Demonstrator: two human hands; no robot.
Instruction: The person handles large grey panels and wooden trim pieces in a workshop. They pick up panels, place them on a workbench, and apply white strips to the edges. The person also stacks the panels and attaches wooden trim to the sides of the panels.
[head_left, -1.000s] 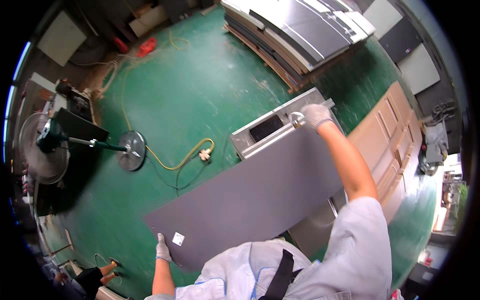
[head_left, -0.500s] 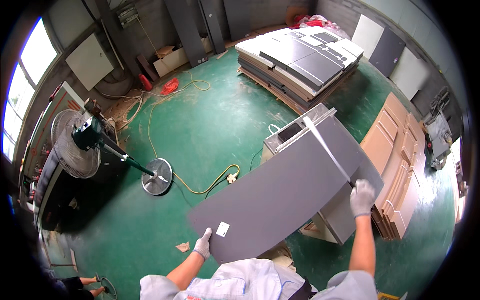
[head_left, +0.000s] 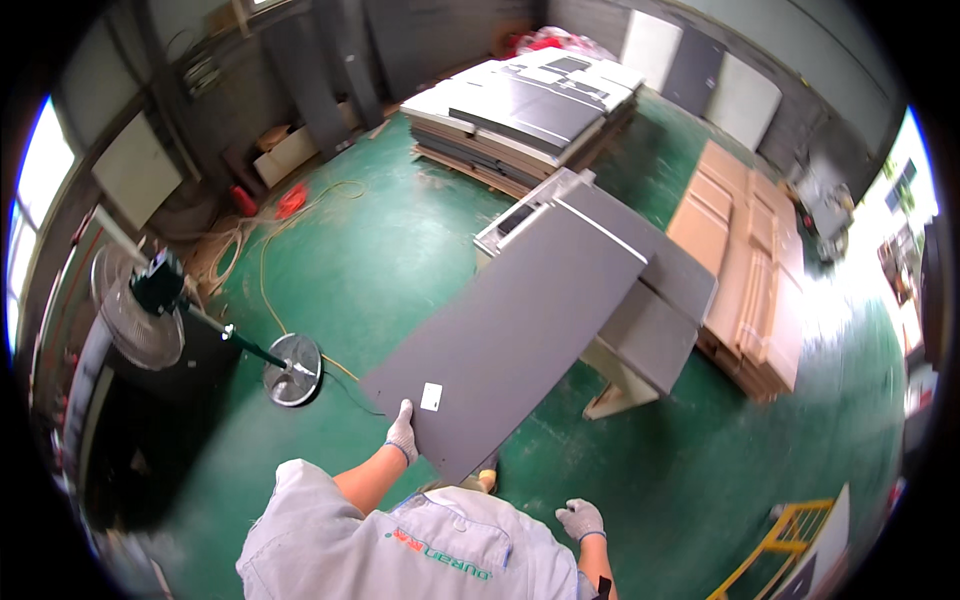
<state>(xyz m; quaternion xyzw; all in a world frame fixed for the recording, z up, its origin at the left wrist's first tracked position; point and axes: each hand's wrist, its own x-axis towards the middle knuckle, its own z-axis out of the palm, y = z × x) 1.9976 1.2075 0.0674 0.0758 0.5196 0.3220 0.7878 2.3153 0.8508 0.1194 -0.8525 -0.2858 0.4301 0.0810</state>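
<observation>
A long dark grey panel (head_left: 510,310) lies slanting across a bench, its near end close to my body. My gloved left hand (head_left: 402,433) grips the near left edge, thumb on top and fingers hidden below. A white label (head_left: 431,397) is stuck to the panel by that hand. Across the far part runs a flat white strap (head_left: 598,228). My gloved right hand (head_left: 580,519) hangs low beside my body, away from the panel, fingers loosely bent and nothing visible in them.
Beyond the bench (head_left: 660,335) stands a tall stack of panels (head_left: 520,110). Brown boards (head_left: 745,270) are piled on the right. A pedestal fan (head_left: 150,305) stands left, with a yellow cable (head_left: 262,270) on the floor. A yellow frame (head_left: 790,530) is at lower right.
My right hand has left the strap at the panel's right edge and dropped down beside my body. The strap now lies flat across the panel. My left hand keeps its hold; the view has shifted.
</observation>
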